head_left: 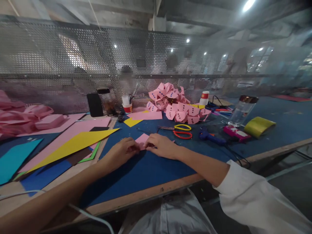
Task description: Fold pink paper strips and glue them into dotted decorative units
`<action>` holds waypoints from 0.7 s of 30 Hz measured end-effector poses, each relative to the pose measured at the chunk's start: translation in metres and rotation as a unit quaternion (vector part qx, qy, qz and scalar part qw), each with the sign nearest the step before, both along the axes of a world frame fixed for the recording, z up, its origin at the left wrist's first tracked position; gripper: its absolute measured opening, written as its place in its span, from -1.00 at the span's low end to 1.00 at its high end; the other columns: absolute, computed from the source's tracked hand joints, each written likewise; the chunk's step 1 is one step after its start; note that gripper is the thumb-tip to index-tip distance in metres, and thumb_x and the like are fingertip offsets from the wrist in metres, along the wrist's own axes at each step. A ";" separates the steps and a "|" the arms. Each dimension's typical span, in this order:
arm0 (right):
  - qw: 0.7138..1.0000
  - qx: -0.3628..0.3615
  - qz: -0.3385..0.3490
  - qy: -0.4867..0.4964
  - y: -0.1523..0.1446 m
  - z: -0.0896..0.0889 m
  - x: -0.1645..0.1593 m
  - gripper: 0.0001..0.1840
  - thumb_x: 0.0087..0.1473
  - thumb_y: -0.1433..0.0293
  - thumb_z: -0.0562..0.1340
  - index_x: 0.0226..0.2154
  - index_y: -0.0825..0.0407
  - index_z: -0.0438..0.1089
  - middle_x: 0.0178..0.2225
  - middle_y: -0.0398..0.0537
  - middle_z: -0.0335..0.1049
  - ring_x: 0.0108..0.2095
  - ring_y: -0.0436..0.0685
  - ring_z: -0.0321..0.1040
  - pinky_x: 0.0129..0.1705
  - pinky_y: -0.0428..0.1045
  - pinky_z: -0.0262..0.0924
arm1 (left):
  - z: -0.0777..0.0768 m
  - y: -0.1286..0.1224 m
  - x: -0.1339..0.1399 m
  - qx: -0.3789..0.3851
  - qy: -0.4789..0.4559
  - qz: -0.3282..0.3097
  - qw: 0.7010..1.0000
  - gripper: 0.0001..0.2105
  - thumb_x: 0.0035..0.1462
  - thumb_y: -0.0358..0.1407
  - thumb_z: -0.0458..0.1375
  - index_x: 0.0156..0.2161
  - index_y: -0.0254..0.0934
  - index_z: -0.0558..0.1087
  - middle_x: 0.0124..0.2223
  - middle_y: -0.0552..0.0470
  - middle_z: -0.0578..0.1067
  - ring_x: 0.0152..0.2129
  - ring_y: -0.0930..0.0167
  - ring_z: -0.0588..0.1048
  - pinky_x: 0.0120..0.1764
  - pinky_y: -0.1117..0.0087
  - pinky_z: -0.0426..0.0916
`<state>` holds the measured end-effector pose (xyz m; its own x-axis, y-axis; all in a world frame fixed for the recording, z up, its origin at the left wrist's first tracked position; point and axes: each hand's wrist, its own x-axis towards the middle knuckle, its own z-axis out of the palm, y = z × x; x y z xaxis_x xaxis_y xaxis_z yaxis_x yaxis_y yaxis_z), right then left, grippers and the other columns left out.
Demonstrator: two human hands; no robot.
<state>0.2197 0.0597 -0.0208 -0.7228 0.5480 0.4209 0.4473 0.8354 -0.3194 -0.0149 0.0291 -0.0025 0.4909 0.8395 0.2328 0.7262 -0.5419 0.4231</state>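
Note:
A small piece of pink paper (142,139) is pinched between my two hands, just above the blue table mat. My left hand (123,150) grips its near left edge with fingers curled. On its right side my right hand (161,145) closes with thumb and fingertips; the fingers cover part of the sheet. Scissors (182,131) with one yellow and one red handle loop lie beyond my right hand. Farther right rests a blue glue gun (211,137) with its cord trailing toward the table edge.
Pink folded pieces with dark dots (170,100) are heaped at the back. Coloured sheets (70,146) spread on the left near a pink pile (24,115). A glass jar (242,110), a magenta object (236,134) and a yellow curved sheet (259,126) stand right. A perforated metal screen (102,55) bounds the back.

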 end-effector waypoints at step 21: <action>0.999 -0.029 -0.016 -0.023 0.000 0.005 -0.001 -0.90 0.25 0.39 0.25 -0.24 0.07 0.48 -0.20 -0.03 0.44 -0.11 0.09 0.35 -0.06 -0.04 0.17 | -0.016 0.004 -0.006 0.051 0.008 -0.016 0.999 -0.83 0.26 -0.30 0.07 -0.30 -0.25 0.50 -0.29 0.00 0.49 -0.31 0.33 0.44 -0.24 0.36 0.27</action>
<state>0.2189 0.0593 -0.0158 -0.7220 0.5944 0.3542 0.4895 0.8006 -0.3456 -0.0205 0.0332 -0.0190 0.5216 0.7959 0.3073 0.7143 -0.6044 0.3528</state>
